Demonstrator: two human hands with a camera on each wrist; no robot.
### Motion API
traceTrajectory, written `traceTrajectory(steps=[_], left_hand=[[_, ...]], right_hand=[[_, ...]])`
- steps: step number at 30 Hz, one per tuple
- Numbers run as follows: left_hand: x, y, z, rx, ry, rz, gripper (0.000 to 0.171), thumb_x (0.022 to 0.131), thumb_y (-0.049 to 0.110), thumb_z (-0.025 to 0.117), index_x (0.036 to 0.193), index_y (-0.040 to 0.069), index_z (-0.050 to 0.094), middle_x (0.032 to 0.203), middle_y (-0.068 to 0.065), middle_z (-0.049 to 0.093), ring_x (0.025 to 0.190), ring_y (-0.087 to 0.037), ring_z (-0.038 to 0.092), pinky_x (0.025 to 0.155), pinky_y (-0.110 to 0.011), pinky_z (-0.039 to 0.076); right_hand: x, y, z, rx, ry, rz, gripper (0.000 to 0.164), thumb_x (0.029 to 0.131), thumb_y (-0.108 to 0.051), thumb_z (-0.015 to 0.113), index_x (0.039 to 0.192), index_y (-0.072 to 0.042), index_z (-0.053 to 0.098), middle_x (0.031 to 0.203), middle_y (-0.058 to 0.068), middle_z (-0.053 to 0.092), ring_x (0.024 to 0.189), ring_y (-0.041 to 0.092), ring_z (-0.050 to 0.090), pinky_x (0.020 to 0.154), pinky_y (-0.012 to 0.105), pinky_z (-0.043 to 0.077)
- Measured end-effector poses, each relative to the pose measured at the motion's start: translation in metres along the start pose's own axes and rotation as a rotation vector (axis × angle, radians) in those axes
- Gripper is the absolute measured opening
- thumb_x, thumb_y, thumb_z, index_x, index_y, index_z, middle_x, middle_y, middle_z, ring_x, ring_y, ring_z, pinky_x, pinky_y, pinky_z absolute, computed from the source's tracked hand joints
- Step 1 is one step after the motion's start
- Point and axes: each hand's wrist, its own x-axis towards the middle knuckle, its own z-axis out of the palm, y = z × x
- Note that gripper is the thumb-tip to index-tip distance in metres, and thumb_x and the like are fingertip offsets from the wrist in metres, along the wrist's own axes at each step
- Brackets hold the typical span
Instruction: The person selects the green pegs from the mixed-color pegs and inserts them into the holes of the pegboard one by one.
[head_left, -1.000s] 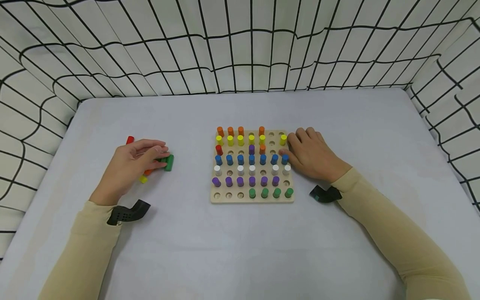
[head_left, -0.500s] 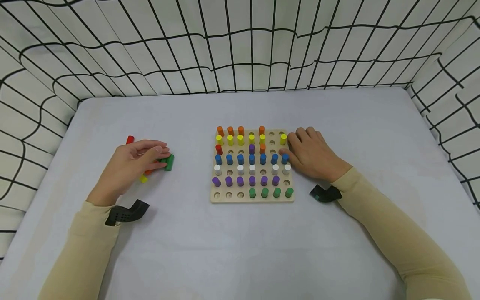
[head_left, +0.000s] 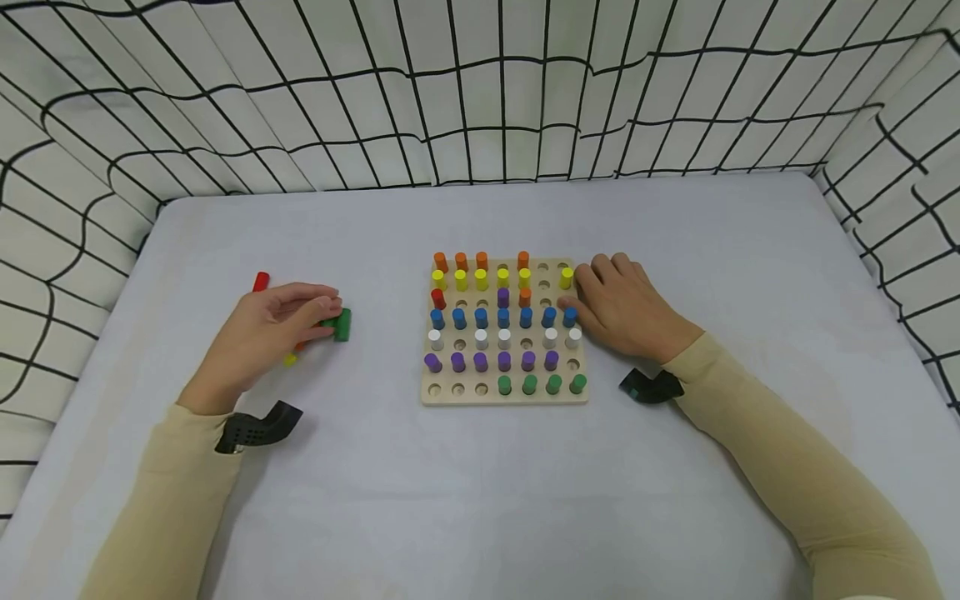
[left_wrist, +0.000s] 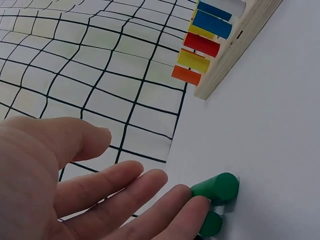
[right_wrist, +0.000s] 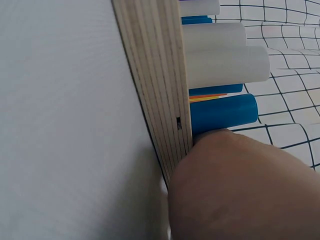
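White tabletop spreads wide here; black wire grid lines far edge, both sides; pale backdrop behind.

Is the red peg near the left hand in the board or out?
Out: the red peg lies on the table, apart from the board.

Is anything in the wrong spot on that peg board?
Yes, maybe: on the pale wooden pegboard, a purple cylindrical peg and an orange cylindrical peg share the third row from the back with a red cylindrical peg. That looks odd, because every other row shows just one colour.
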Motion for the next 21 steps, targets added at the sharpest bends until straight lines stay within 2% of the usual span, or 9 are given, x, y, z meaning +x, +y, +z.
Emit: traceTrajectory(steps=[2,5,7,9,12,14,17,21], left_hand=[[-0.001,0.001,0.002,0.091,0.022,0.008,0.049,0.101,0.052,0.06,0.136,0.017,0.065,0.132,-0.007,0.073,0.1,0.005,0.074,0.083,-0.011,0.057],[0.0,0.001,0.007,0.248,0.072,0.072,0.042,0.1,0.045,0.066,0.132,0.019,0.068,0.125,-0.007,0.076,0.101,-0.007,0.076,0.078,-0.008,0.052],[0.001,-0.001,0.011,0.331,0.113,0.122,0.038,0.098,0.036,0.071,0.131,0.016,0.07,0.122,-0.009,0.077,0.104,-0.017,0.075,0.079,-0.006,0.049],[0.002,-0.003,0.016,0.383,0.139,0.168,0.037,0.097,0.025,0.074,0.13,0.011,0.07,0.122,-0.014,0.077,0.105,-0.027,0.074,0.083,-0.014,0.057],[0.003,-0.004,0.022,0.423,0.16,0.205,0.037,0.094,0.016,0.076,0.13,0.006,0.07,0.122,-0.019,0.076,0.099,-0.031,0.075,0.087,-0.037,0.063],[0.003,-0.004,0.025,0.44,0.165,0.231,0.037,0.093,0.012,0.076,0.129,0.004,0.07,0.121,-0.021,0.075,0.096,-0.031,0.075,0.088,-0.052,0.061],[0.003,-0.002,0.027,0.436,0.161,0.242,0.036,0.092,0.007,0.076,0.128,0.003,0.07,0.12,-0.022,0.075,0.095,-0.033,0.076,0.088,-0.054,0.06],[0.003,0.0,0.028,0.417,0.124,0.217,0.037,0.092,0.005,0.074,0.129,0.002,0.069,0.122,-0.022,0.074,0.099,-0.035,0.077,0.091,-0.054,0.06]], right_hand=[[0.001,0.0,0.0,0.0,0.0,-0.004,0.043,0.107,-0.047,0.049,0.118,-0.005,0.055,0.103,0.014,0.057,0.1,0.033,0.049,0.087,0.046,0.044],[0.001,0.0,-0.001,0.004,-0.003,-0.002,0.044,0.107,-0.048,0.05,0.118,-0.005,0.055,0.104,0.014,0.058,0.102,0.033,0.05,0.089,0.047,0.045],[0.001,0.0,-0.001,0.006,-0.003,-0.001,0.044,0.107,-0.048,0.05,0.118,-0.005,0.055,0.104,0.014,0.058,0.102,0.033,0.05,0.089,0.047,0.045],[0.001,0.0,-0.001,0.007,-0.002,-0.002,0.044,0.107,-0.048,0.051,0.118,-0.005,0.055,0.104,0.014,0.058,0.102,0.034,0.05,0.089,0.046,0.045],[0.001,0.0,-0.001,0.007,-0.001,-0.005,0.044,0.107,-0.048,0.051,0.118,-0.005,0.055,0.104,0.014,0.058,0.102,0.034,0.05,0.088,0.046,0.045],[0.001,0.0,-0.001,0.008,-0.001,-0.006,0.044,0.107,-0.048,0.051,0.118,-0.005,0.055,0.104,0.014,0.058,0.102,0.034,0.05,0.088,0.046,0.045],[0.0,0.0,-0.001,0.008,0.0,-0.007,0.045,0.107,-0.048,0.051,0.118,-0.005,0.055,0.105,0.014,0.058,0.101,0.033,0.05,0.088,0.046,0.045],[0.001,0.0,-0.001,0.009,0.002,-0.008,0.045,0.107,-0.048,0.051,0.119,-0.005,0.055,0.104,0.014,0.058,0.101,0.033,0.05,0.088,0.046,0.045]])
